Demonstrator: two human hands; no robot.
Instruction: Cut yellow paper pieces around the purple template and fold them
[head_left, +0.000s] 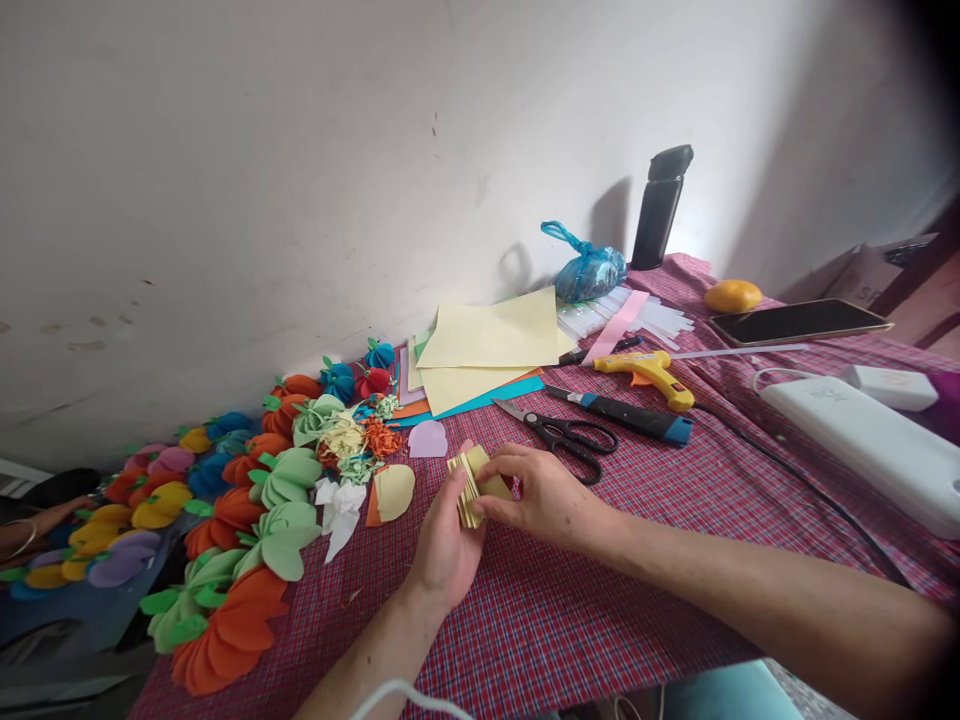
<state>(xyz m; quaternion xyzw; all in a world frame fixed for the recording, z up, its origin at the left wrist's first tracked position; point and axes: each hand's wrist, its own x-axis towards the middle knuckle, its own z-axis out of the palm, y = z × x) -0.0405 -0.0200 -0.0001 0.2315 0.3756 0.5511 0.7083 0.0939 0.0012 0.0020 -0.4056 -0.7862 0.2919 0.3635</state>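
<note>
My left hand (pixel 450 550) grips a stack of small pale yellow paper pieces (pixel 466 490), their layered edges facing up. From the right, my right hand (pixel 544 495) pinches a yellow paper piece (pixel 491 478) at the side of that stack. Black-handled scissors (pixel 559 430) lie just beyond my right hand. Left of my hands are a yellow rounded paper cutout (pixel 395 492) over orange paper and a lilac cutout (pixel 427 440). Crumpled white paper (pixel 341 508) sits near these.
Folded-paper pumpkins (pixel 281 540) crowd the table's left side. Yellow sheets (pixel 495 335) lie at the back. A utility knife (pixel 637 418), yellow glue gun (pixel 652 375), white power strip (pixel 862 445), phone (pixel 802 320) and black bottle (pixel 661 210) stand or lie rightward. Another person's hand (pixel 64 520) shows at far left.
</note>
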